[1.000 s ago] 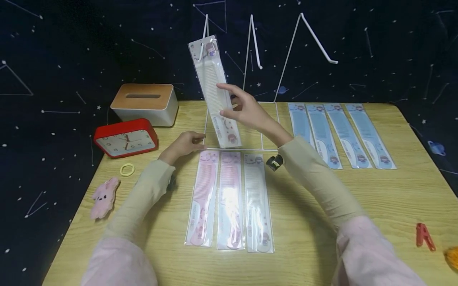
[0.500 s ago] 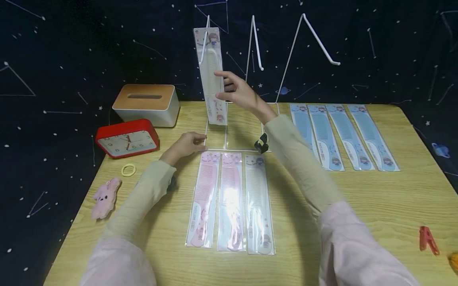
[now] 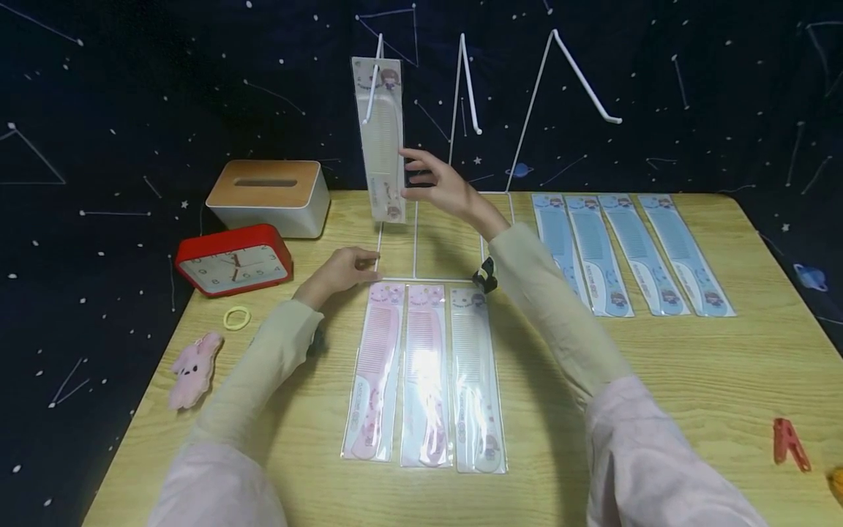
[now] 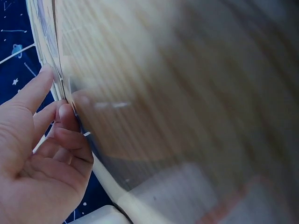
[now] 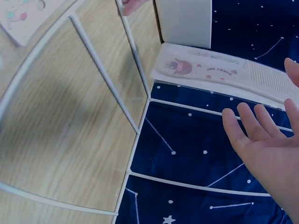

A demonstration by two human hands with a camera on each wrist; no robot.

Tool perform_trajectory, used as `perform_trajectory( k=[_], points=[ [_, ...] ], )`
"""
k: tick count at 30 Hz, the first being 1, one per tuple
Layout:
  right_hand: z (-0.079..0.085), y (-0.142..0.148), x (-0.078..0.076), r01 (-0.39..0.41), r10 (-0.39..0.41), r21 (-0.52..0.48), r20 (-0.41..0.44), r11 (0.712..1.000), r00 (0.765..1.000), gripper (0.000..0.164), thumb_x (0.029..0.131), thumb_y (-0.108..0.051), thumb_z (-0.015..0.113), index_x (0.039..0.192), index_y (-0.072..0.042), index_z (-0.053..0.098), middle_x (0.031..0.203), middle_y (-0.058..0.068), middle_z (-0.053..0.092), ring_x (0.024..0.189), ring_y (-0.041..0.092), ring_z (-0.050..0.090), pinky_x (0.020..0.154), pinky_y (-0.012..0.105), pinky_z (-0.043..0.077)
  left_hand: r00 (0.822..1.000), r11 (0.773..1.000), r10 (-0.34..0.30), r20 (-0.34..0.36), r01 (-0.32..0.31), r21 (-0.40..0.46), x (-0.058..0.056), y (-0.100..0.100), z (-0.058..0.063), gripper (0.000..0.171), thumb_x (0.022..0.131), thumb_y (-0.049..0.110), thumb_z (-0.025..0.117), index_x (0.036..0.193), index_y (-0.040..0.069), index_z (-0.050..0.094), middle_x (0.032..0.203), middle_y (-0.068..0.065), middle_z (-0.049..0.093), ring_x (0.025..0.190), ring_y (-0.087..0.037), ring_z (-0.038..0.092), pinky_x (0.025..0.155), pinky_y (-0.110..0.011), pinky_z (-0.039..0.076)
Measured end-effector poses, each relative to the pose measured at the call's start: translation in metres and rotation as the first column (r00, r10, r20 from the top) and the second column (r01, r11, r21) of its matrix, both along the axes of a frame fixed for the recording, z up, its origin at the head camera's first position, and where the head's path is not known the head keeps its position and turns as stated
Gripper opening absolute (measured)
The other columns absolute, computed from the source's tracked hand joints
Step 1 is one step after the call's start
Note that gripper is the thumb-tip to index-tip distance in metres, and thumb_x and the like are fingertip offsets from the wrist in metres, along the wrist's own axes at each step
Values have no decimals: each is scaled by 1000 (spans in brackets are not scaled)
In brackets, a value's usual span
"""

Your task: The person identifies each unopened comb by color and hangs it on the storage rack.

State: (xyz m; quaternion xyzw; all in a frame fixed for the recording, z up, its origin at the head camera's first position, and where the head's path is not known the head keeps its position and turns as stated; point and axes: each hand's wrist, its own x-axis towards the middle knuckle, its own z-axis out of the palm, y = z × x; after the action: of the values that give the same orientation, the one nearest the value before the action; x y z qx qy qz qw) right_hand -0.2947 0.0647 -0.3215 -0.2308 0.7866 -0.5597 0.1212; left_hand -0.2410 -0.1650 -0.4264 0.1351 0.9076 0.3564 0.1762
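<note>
Dark-blue star-patterned cloth (image 3: 132, 88) backs a pale wood-grain table (image 3: 658, 395). At left sits a red-framed clock (image 3: 233, 260); next, the left hand (image 3: 339, 270) pinches the base of a white wire rack (image 3: 435, 279). From its leftmost hook (image 3: 371, 95) hangs a clear-packaged white comb (image 3: 384, 146); the right hand (image 3: 443, 187), fingers apart, is just beside it. Four blue packaged combs (image 3: 597, 249) lie farther right.
</note>
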Motion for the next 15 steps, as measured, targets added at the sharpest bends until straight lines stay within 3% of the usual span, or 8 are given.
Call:
perform_trajectory(
  k=[8,15],
  points=[
    [-9,12,13,22,-22,-12,-70,1000,997,59,90,-6,64,144,-7,39,134,18,48,123,33,49,100,40,44,1000,1000,5,-14,-5,-5,1,0,1,54,88,16,69,134,-3,50,137,-22,49,124,-35,49,106,-43,40],
    [-13,29,41,123,-117,62,-94,990,989,54,91,-14,65,140,-10,44,128,17,53,114,30,55,93,41,49,1000,1000,12,-8,-12,2,2,0,-1,54,88,17,69,134,-2,50,137,-22,50,124,-33,49,106,-42,39]
  ],
)
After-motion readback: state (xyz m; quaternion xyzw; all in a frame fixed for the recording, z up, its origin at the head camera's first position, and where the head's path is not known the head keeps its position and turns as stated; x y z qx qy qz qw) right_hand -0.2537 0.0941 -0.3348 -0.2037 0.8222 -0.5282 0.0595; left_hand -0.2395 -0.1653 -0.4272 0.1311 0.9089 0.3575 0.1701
